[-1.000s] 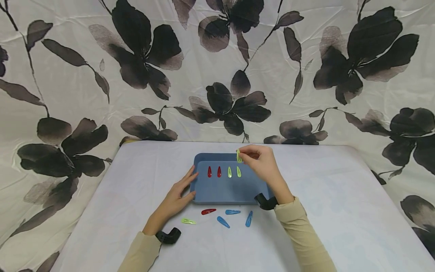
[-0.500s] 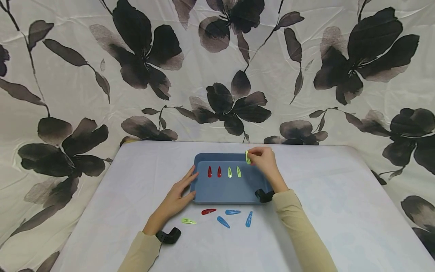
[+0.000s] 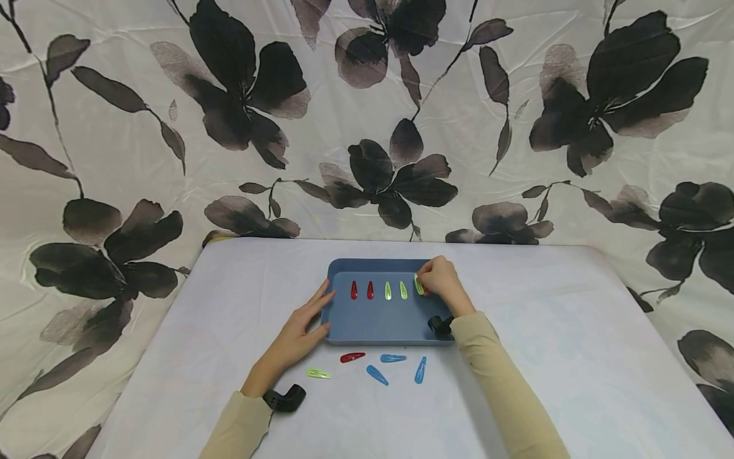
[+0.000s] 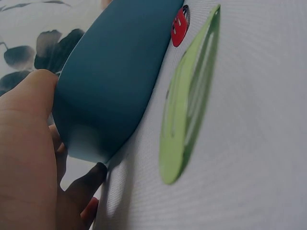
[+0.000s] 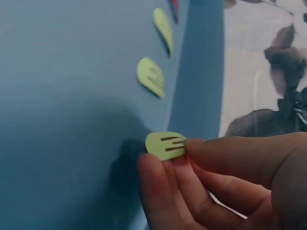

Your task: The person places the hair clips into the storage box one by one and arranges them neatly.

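A green snap hair clip is pinched between the thumb and fingers of my right hand, at the right end of a row in the blue tray. Left of it in that row lie two green hair clips and two red hair clips. With fingers extended, my left hand rests against the tray's left side; the left wrist view shows the thumb at the tray wall.
On the white table in front of the tray lie a green hair clip, a red hair clip and three blue hair clips. Behind the table hangs a flowered cloth.
My right hand has carried the green hair clip rightward, then lowered it toward the tray floor beside the other green ones. My left hand keeps its place at the tray.
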`<state>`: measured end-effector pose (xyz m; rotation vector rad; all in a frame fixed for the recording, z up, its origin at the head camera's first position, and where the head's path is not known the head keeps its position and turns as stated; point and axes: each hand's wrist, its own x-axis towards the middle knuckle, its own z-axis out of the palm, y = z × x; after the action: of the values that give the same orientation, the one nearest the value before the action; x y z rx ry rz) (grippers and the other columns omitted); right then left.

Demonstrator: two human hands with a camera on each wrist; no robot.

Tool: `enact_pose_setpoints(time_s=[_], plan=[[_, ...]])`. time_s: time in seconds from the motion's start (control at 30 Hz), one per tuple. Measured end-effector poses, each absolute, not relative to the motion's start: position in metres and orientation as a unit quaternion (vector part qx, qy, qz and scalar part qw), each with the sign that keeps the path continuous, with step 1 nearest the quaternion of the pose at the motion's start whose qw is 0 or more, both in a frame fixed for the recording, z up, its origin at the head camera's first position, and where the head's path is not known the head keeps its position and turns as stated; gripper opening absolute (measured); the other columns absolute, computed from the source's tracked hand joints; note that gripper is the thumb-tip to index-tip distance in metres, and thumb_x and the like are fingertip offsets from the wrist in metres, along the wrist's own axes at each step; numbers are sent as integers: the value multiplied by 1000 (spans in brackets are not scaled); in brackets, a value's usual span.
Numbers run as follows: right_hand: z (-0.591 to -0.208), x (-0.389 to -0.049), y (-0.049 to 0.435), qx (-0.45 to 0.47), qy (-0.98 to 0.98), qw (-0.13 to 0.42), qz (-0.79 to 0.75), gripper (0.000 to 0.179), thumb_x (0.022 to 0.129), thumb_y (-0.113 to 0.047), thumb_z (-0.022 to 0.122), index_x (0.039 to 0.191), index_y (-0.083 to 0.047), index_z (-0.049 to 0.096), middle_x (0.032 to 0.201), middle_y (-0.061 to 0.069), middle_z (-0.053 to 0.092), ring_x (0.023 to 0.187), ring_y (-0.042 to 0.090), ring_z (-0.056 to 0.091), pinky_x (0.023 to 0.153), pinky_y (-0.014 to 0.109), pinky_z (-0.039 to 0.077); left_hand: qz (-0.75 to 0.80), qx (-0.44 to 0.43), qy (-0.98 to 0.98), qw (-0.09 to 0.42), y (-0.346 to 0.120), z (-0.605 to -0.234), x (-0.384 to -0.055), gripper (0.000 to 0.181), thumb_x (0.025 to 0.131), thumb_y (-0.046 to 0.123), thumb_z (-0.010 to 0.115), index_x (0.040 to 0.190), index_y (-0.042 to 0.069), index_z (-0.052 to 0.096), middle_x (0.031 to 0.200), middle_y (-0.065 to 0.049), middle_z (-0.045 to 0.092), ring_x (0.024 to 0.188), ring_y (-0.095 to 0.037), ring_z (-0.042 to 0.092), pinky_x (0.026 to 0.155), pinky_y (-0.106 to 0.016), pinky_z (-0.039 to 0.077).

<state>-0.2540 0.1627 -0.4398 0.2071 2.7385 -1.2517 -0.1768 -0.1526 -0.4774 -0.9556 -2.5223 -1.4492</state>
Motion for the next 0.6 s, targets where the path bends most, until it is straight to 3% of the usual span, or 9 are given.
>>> enact_pose_setpoints(time_s=[0.2,0.6], plan=[[-445,-256,165,68,909,69,-404,13,87,0,63,83,7,73,61,10,63,48,16,63,53,30,57,-472,-313,-824,40,-152,-477,-177,61,87,-10,61,146,-7,43,159,-22,26,144,-43,28,115,-21,19],[-450,-256,165,85,915,72,-388,10,86,-2,67,78,1,72,59,7,62,48,15,64,51,28,56,-470,-308,-826,35,-152,-476,-176,62,88,-9,61,146,-6,42,159,-21,25,144,-42,27,115,-22,19]])
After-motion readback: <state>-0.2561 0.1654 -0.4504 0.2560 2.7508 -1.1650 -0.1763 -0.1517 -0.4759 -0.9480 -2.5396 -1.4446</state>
